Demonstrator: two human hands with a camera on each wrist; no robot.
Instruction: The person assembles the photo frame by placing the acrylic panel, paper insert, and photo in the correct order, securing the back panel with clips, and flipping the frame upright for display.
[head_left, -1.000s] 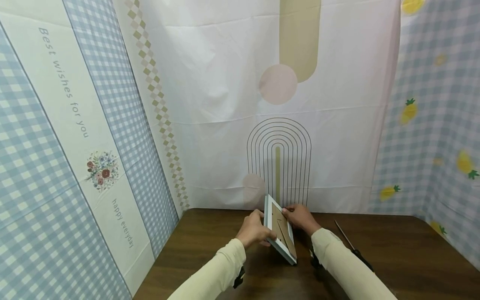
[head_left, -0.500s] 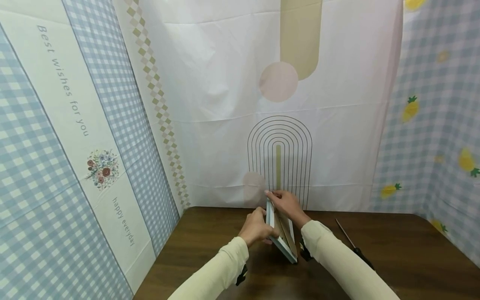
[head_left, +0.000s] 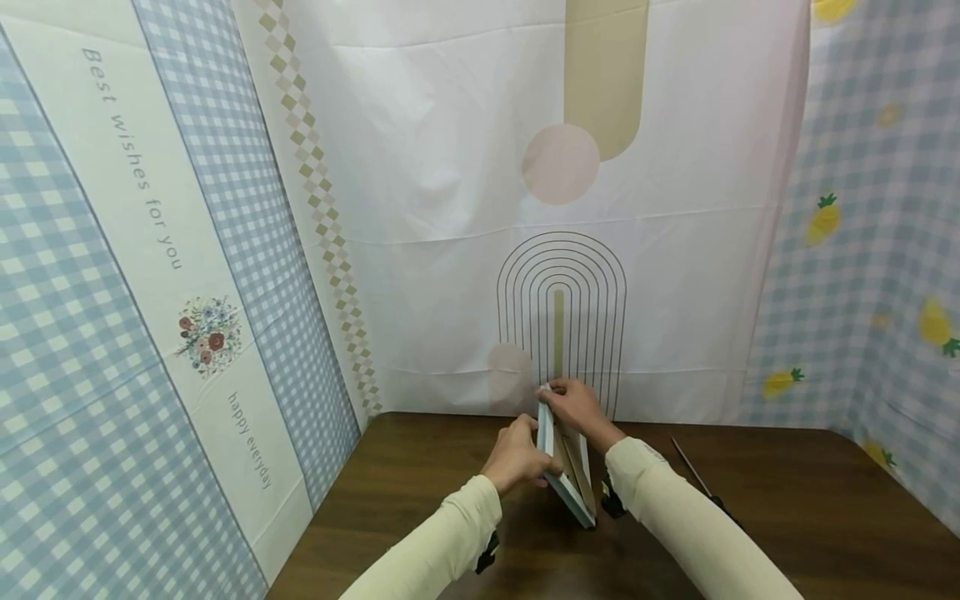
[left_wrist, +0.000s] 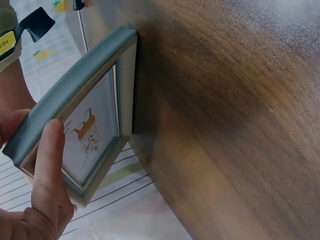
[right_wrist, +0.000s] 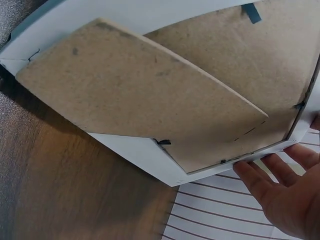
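Observation:
A picture frame [head_left: 564, 493] with a pale blue-grey edge stands tilted on the wooden table, its lower edge down on the wood. My left hand [head_left: 517, 454] grips its left side, one finger lying along the front moulding in the left wrist view. Behind the glass sits a print [left_wrist: 90, 134] with a small orange drawing. At the frame's upper end my right hand [head_left: 581, 410] holds the border with its fingertips. The right wrist view shows the brown backing board [right_wrist: 280, 55], the stand flap [right_wrist: 135, 85] and small dark tabs [right_wrist: 251, 13] along the border.
On the table [head_left: 420, 467], to the right, lies a screwdriver [head_left: 697, 472] with a thin shaft, its dark handle partly behind my right sleeve. A patterned white cloth [head_left: 435, 317] hangs behind the table, with checked cloths at both sides.
My right hand has moved from the frame's right side up and left to its upper end. The left hand keeps its grip, and the frame stays almost in place.

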